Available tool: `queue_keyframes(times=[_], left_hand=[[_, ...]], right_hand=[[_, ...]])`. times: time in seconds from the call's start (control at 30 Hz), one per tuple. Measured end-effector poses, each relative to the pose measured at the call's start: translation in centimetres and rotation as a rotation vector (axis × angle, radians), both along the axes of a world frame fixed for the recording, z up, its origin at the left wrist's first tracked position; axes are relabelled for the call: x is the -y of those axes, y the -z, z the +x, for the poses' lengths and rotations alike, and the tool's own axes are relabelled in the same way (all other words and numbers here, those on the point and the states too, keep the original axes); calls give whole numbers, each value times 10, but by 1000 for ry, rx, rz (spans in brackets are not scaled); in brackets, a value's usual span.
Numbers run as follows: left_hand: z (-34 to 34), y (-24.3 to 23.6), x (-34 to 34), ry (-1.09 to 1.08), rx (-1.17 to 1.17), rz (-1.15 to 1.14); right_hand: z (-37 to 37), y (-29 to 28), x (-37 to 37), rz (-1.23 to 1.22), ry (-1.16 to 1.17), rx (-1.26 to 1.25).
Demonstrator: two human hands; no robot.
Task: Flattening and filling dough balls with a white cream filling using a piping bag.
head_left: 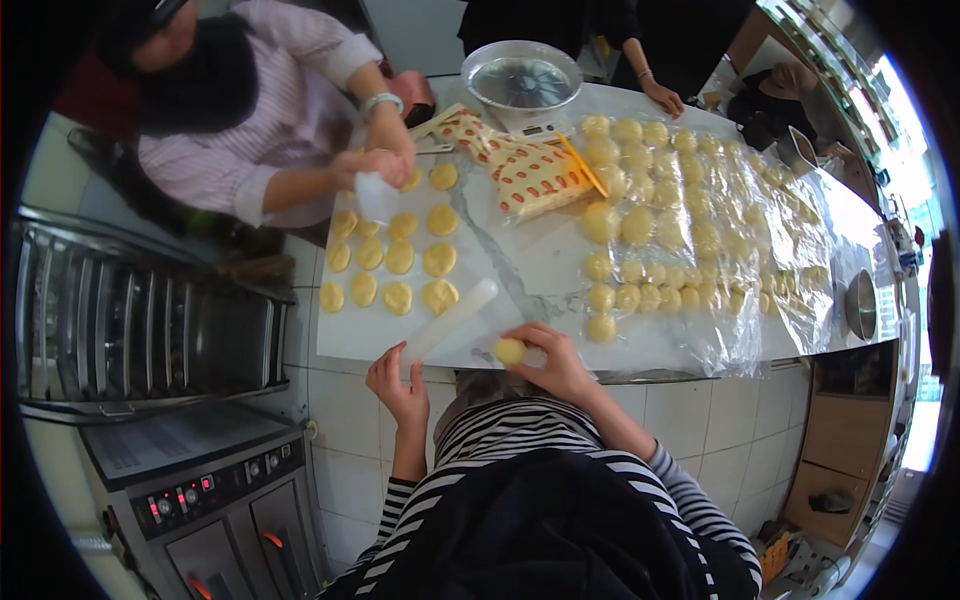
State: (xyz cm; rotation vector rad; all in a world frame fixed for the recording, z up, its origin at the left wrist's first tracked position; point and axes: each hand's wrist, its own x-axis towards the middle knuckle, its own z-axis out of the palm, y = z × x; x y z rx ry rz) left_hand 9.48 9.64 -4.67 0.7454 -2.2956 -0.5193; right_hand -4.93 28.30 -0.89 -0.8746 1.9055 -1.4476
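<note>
My right hand (553,363) pinches a small pale-yellow dough ball (509,351) between thumb and fingers, over the table's near edge. By the near end of a white rolling pin (450,320) is my left hand (402,388), its thumb and fingers apart; whether the fingertips touch the pin I cannot tell. The pin lies slanted on the table. Beyond it, to the left, are rows of flattened dough rounds (398,257). Many dough balls (637,228) sit to the right, largely under clear plastic sheeting (735,325).
Across the table at left, a person in a striped shirt (235,145) handles something white above the rounds. A patterned bag (530,178), an orange stick (583,166) and a metal bowl (522,78) on a scale stand farther back. Another person's hand (662,98) rests at the far edge. An oven (215,510) stands lower left.
</note>
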Motion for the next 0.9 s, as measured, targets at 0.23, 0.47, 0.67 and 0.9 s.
queue_keyframes(times=[0.23, 0.47, 0.67, 0.9], left_hand=[[10, 4, 17, -10, 102, 42], [-7, -15, 3, 447, 229, -50], [-41, -3, 8, 380, 556, -151], [-96, 8, 29, 161, 461, -173]], right_hand=[[2, -1, 30, 165, 127, -449], [-9, 26, 0, 638, -251, -694], [-18, 19, 27, 612, 121, -855], [-65, 33, 63, 629, 430, -1024]])
